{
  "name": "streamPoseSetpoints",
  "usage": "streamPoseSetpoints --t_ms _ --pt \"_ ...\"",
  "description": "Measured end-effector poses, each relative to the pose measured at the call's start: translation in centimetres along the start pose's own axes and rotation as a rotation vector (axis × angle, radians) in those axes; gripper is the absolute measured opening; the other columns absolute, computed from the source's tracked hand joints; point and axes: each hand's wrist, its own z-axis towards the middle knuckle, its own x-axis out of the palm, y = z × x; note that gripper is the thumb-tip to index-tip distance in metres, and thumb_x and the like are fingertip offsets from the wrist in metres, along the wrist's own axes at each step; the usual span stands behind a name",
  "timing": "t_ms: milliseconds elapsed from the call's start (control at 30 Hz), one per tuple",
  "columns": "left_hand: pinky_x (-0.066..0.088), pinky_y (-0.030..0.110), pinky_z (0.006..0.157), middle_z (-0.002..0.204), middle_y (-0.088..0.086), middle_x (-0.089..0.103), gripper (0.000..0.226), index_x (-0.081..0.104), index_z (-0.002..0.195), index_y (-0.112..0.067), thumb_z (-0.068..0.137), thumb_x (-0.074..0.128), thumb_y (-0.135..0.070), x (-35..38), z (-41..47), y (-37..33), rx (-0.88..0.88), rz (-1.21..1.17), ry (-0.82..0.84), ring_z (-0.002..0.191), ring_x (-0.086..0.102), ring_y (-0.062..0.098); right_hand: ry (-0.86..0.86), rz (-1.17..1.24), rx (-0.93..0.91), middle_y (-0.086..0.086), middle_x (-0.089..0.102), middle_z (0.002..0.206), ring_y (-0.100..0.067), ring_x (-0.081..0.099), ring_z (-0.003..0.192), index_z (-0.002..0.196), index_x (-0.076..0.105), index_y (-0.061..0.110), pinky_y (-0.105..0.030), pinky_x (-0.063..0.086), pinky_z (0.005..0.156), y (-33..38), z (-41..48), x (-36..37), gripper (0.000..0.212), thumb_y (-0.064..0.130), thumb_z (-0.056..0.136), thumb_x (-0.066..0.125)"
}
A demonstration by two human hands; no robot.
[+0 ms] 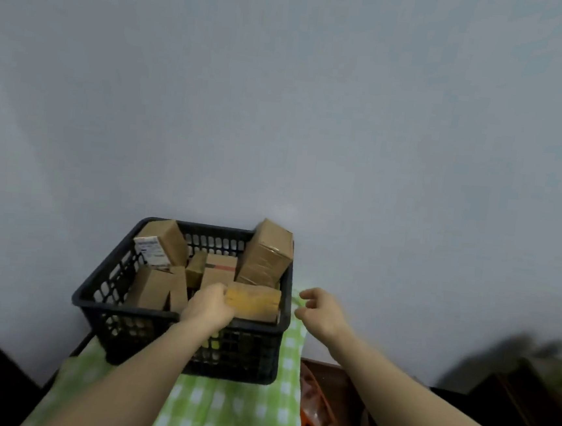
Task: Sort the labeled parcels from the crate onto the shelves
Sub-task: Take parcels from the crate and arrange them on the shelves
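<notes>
a green-checked worktop (221, 411) carries the black crate (122, 307) at its far edge, against the wall, with several cardboard parcels inside. the step in hand looks like picking one out: the left hand (208, 305) grips the end of the yellow-taped parcel (255, 300) at the crate's near right corner, while the right hand (318, 313) hovers just beside the crate, loosely curled, holding nothing. the next move calls for lifting the parcel clear of the rim; no shelves show.
</notes>
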Motion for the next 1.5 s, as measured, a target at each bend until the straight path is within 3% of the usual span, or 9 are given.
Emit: streamPoseSetpoints --t_ms 333,533,700,967,1100,1200,1300,1400,1500 --pt "0.036 0.038 0.106 0.153 0.015 0.022 0.105 -0.002 0.151 -0.011 0.081 0.070 -0.042 2.0 15.5 -6.1 0.084 -0.032 -0.178 0.139 0.028 0.029 -0.052 -0.001 0.099 -0.009 0.053 0.130 -0.021 0.052 0.118 0.133 0.048 0.014 -0.031 0.045 0.096 2.9 14.3 0.3 0.041 0.012 0.093 0.053" --pt "0.009 0.047 0.117 0.155 0.023 -0.011 0.127 -0.016 0.148 -0.007 0.071 0.060 -0.073 5.8 21.4 -9.1 0.130 0.286 -0.166 0.145 -0.003 0.037 -0.083 -0.013 0.201 -0.009 0.054 0.131 -0.020 0.053 0.118 0.133 0.049 0.015 -0.029 0.043 0.096 0.6 18.7 -1.4 0.042 0.014 0.092 0.056" --pt "0.013 0.045 0.117 0.156 0.019 -0.005 0.141 -0.017 0.146 0.000 0.060 0.066 -0.076 8.2 23.4 -9.6 0.016 0.264 -0.194 0.145 0.003 0.034 -0.057 0.002 0.228 -0.009 0.054 0.129 -0.019 0.054 0.115 0.132 0.050 0.014 -0.026 0.043 0.092 -1.2 20.9 -1.8 0.041 0.014 0.092 0.056" --pt "0.032 0.045 0.108 0.147 0.011 0.017 0.122 0.002 0.149 -0.014 0.060 0.071 -0.063 4.7 21.0 -9.5 -0.043 0.005 -0.367 0.133 0.021 0.033 0.065 0.135 0.134 -0.008 0.058 0.103 -0.016 0.055 0.082 0.127 0.053 0.007 -0.026 0.046 0.075 -2.0 23.1 -3.1 0.038 0.007 0.090 0.057" --pt "0.030 0.052 0.109 0.151 0.006 0.019 0.123 0.011 0.151 -0.017 0.055 0.075 -0.060 -0.2 17.7 -7.9 -0.119 -0.390 -0.430 0.138 0.019 0.033 0.112 0.376 0.149 -0.012 0.061 0.099 -0.023 0.058 0.087 0.122 0.055 0.002 -0.031 0.049 0.071 -0.8 23.7 -4.1 0.033 0.009 0.090 0.058" --pt "0.045 0.053 0.098 0.138 0.011 0.046 0.131 0.030 0.146 -0.015 0.036 0.084 -0.060 -3.7 14.0 -5.6 -0.152 -0.954 -0.385 0.124 0.048 0.034 0.217 0.534 0.151 -0.009 0.062 0.094 -0.025 0.060 0.092 0.114 0.059 0.004 -0.039 0.050 0.079 1.4 22.8 -4.2 0.033 0.026 0.090 0.062" --pt "0.048 0.053 0.095 0.122 0.016 0.062 0.092 0.053 0.131 -0.013 0.051 0.083 -0.049 -5.9 9.1 -3.9 -0.128 -1.269 -0.280 0.112 0.059 0.034 0.391 0.611 0.133 -0.009 0.064 0.109 -0.028 0.060 0.102 0.113 0.062 0.018 -0.039 0.052 0.078 4.0 20.9 -3.7 0.052 0.054 0.077 0.068" --pt "0.050 0.031 0.065 0.078 0.006 0.071 0.030 0.064 0.098 -0.009 0.082 0.057 -0.033 -7.6 4.5 -3.2 -0.108 -1.296 -0.331 0.071 0.068 0.014 0.578 0.710 0.120 -0.014 0.064 0.112 -0.035 0.059 0.106 0.113 0.063 0.020 -0.046 0.051 0.086 6.1 18.4 -2.9 0.052 0.055 0.074 0.068" --pt "0.046 0.030 0.070 0.064 0.001 0.065 0.036 0.060 0.091 -0.007 0.069 0.063 -0.035 -9.1 0.4 -1.5 -0.111 -1.340 -0.392 0.062 0.063 0.013 0.758 0.787 0.097 -0.015 0.066 0.110 -0.037 0.058 0.108 0.109 0.064 0.017 -0.052 0.045 0.097 7.3 15.8 -1.4 0.042 0.047 0.079 0.064"
